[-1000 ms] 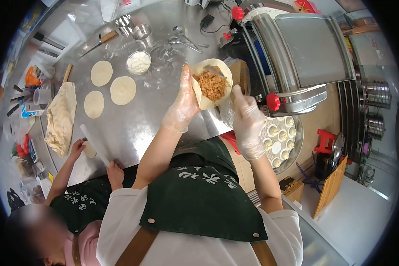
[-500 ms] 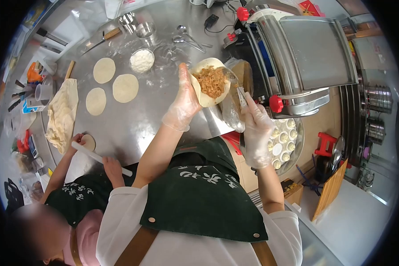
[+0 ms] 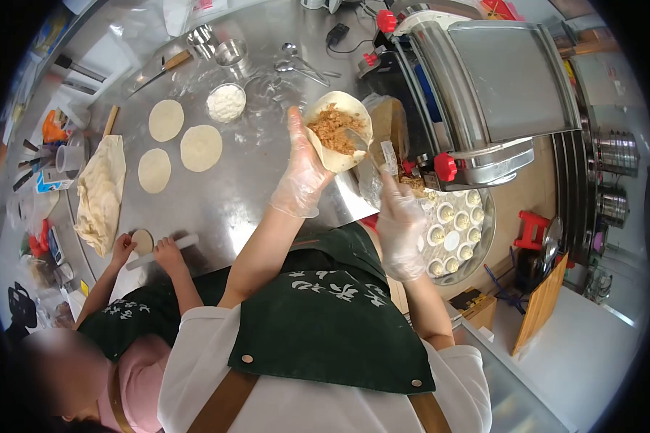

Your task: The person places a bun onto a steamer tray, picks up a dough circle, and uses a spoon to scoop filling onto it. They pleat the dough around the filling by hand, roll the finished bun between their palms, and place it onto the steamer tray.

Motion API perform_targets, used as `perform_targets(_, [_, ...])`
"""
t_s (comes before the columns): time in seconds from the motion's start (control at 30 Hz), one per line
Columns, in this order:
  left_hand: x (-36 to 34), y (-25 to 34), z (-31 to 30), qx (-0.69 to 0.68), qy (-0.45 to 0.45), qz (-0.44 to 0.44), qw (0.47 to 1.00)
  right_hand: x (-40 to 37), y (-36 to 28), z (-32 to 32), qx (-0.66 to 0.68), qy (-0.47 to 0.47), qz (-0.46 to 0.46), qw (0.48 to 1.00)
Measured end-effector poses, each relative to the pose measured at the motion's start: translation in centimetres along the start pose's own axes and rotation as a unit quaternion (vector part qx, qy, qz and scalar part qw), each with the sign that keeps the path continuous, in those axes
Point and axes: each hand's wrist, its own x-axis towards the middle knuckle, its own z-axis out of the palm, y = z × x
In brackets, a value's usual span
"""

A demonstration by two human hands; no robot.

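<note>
My left hand (image 3: 300, 169), in a clear glove, holds up a round dough wrapper (image 3: 332, 160) from below, with the thumb at its left edge. Brown chopped filling (image 3: 334, 130) lies in the wrapper. In my gloved right hand (image 3: 402, 224) is the handle of a metal spoon (image 3: 388, 155), whose bowl is in the filling at the wrapper's right side. Three flat dough rounds (image 3: 201, 148) and a glass bowl of white flour (image 3: 226, 103) are on the steel table (image 3: 217, 202) further left.
A dough roller machine (image 3: 477, 94) stands at the right, above a round tray of several filled cups (image 3: 490, 231). At the left, a co-worker's hands (image 3: 167, 254) handle a white rolling pin (image 3: 184, 244) and a small dough round (image 3: 142, 242). A dough sheet (image 3: 101, 195) lies nearby.
My right hand has moved left and down with the spoon, pressing into the filling. The wrapper is more cupped. The co-worker's rolling pin has shifted right and tilted the other way.
</note>
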Motion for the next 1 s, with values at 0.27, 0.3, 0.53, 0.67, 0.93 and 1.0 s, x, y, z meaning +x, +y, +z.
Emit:
perform_targets(0.27, [0.4, -1.4, 1.3, -0.087, 0.029, 0.070, 0.993, -0.3, -0.6, 3.3, -0.036, 0.101, -0.025, 0.994])
perform_targets(0.3, [0.3, -1.7, 1.8, -0.090, 0.041, 0.084, 0.992, -0.8, -1.1, 4.3, -0.049, 0.069, 0.006, 0.996])
perform_targets(0.53, [0.4, -1.9, 1.3, -0.018, 0.102, 0.099, 0.990, -0.5, -2.9, 6.9, -0.015, 0.079, -0.032, 0.996])
perform_targets(0.67, [1.0, -0.9, 1.3, -0.088, 0.138, 0.095, 0.982, 0.0, -2.4, 4.6, 0.059, 0.067, 0.055, 0.994])
perform_targets(0.93, [0.0, 0.7, 0.9, -0.025, 0.028, 0.001, 0.999, 1.4, -0.7, 0.7, 0.101, 0.020, 0.045, 0.994])
perform_targets(1.0, [-0.2, 1.2, 1.1, -0.005, -0.003, -0.026, 1.000, 1.7, 0.3, -0.6, 0.103, 0.010, 0.039, 0.994])
